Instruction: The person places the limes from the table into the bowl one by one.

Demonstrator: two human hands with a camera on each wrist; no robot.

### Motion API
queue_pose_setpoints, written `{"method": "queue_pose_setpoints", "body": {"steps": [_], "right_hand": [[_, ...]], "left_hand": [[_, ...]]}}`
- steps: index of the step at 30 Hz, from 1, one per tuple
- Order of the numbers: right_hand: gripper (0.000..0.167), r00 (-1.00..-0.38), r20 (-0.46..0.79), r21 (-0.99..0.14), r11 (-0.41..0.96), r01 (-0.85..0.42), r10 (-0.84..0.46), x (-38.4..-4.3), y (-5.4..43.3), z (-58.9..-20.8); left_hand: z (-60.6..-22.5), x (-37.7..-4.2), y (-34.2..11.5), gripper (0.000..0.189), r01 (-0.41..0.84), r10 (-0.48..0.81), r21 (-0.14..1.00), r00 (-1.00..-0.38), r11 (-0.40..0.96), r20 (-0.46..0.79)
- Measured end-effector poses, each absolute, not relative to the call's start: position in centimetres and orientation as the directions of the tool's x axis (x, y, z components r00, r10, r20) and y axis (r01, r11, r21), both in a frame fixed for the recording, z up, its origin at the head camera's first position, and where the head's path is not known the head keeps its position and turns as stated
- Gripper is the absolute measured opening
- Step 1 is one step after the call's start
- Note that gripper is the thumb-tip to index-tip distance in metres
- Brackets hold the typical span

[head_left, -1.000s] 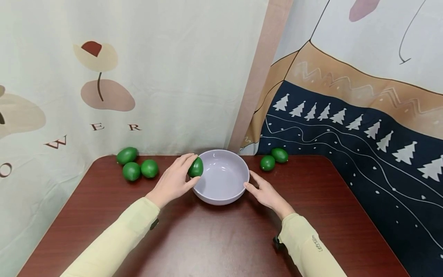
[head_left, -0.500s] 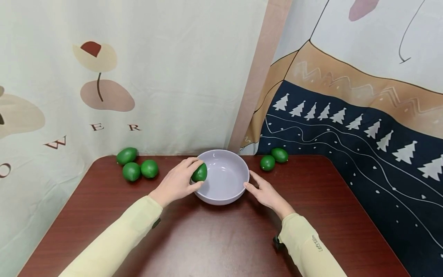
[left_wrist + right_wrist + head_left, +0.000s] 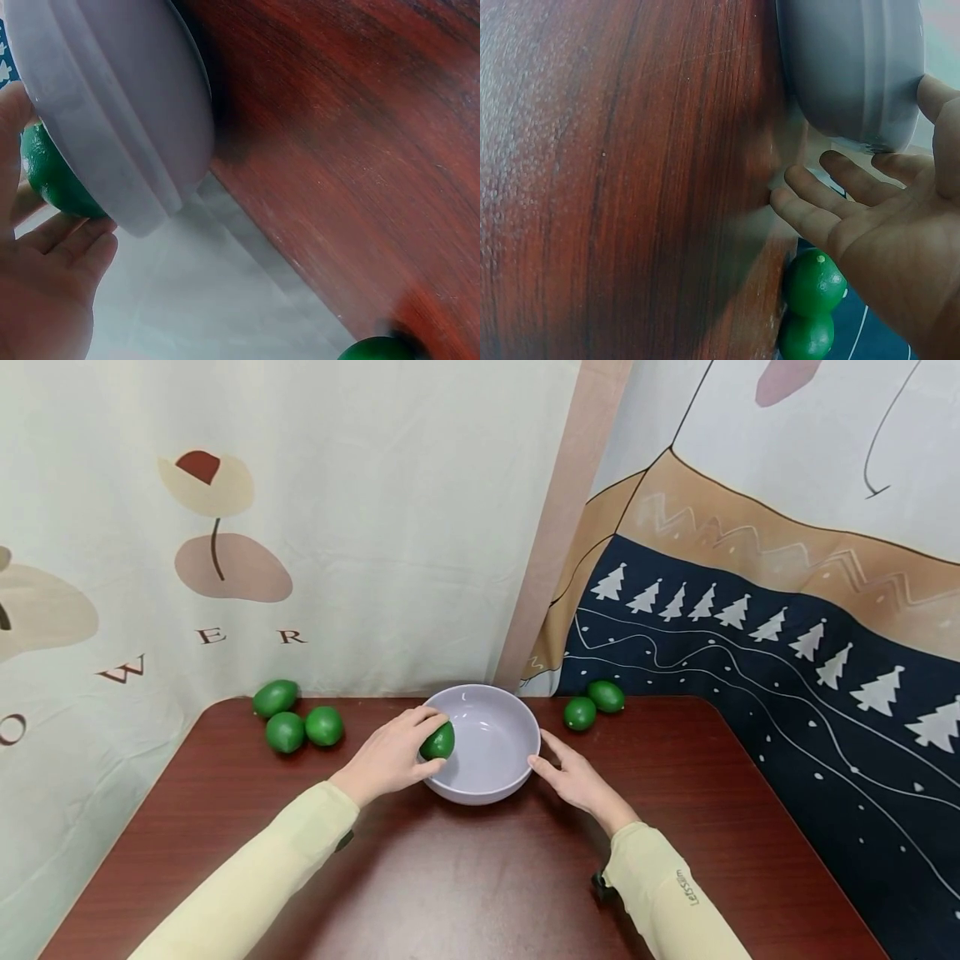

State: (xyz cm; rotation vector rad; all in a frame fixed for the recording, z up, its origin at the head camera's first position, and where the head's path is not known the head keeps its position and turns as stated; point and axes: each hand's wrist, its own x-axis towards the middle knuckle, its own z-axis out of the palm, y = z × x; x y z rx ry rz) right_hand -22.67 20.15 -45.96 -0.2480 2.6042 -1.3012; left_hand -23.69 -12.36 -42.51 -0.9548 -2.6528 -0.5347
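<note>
A green lime (image 3: 438,741) is in my left hand (image 3: 392,752), held at the left rim of a pale lavender bowl (image 3: 487,752). In the left wrist view, the bowl's side hides part of the lime (image 3: 56,176), and fingers and thumb lie around the fruit. My right hand (image 3: 581,781) touches the bowl's right side with thumb and index finger at the rim. The right wrist view shows its other fingers spread and fairly straight, apart from the bowl (image 3: 847,67). No fruit shows inside the bowl.
Three limes (image 3: 285,732) lie together at the table's back left. Two more limes (image 3: 580,713) sit at the back right, beyond my right hand. A dark red wooden table (image 3: 465,877) bears everything, with a pale curtain (image 3: 390,568) hanging behind its back edge.
My left hand has moved right and slightly nearer, carrying the lime from beside the bowl's left rim to over it. The right hand and bowl have stayed put.
</note>
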Motion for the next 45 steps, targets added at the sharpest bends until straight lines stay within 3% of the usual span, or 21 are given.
{"method": "queue_pose_setpoints", "body": {"steps": [25,45], "right_hand": [[0.07,-0.962,-0.127,-0.8,0.598,-0.044,-0.241,-22.6,20.1,-45.8],[0.071,-0.961,-0.133,-0.801,0.598,-0.039,-0.242,-22.5,20.1,-45.7]], "left_hand": [[-41.5,-25.1,-11.5,0.051,0.637,0.634,0.262,-0.766,0.725,0.108],[-40.7,-25.8,-10.3,0.046,0.654,0.662,0.145,-0.749,0.743,-0.013]]}}
